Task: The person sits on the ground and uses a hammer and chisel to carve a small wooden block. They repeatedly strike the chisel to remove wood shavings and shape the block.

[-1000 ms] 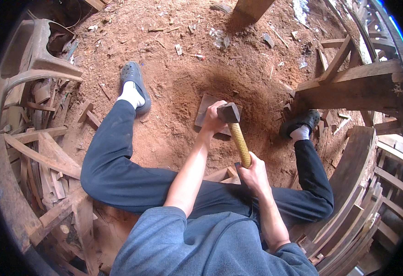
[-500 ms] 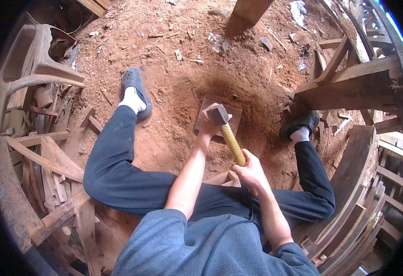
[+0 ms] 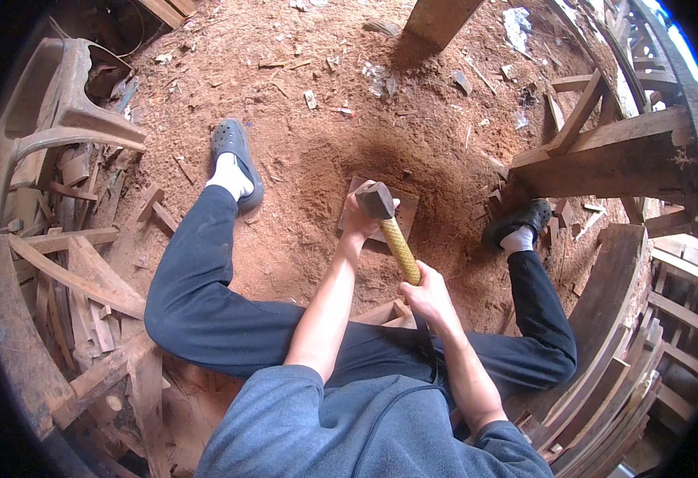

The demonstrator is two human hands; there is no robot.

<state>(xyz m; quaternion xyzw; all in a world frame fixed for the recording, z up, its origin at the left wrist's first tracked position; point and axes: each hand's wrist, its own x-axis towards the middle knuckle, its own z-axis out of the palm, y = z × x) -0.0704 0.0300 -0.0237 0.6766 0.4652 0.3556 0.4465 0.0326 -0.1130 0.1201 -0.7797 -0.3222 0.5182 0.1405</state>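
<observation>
My right hand [image 3: 429, 295] is wrapped round the yellow, textured handle of a hammer [image 3: 401, 248]. Its dark, blocky metal head sits over my left hand [image 3: 357, 217] and hides most of those fingers. My left hand looks curled, with a fingertip showing just right of the hammer head; whatever it holds is hidden. Beneath it, a flat square plate [image 3: 410, 213] lies in a hollow of the reddish, sawdust-covered ground. Whether the hammer touches anything under its head cannot be made out.
My legs spread around the plate, feet in dark clogs [image 3: 233, 147]. A worn plastic chair [image 3: 78, 103] and wood scraps [image 3: 98, 279] stand left. A timber frame [image 3: 612, 155] and stacked boards [image 3: 604, 350] line the right. A wooden post [image 3: 441, 20] rises ahead.
My right hand and the hammer handle have shifted slightly up and left. The hammer head stays over my left hand, which has barely moved.
</observation>
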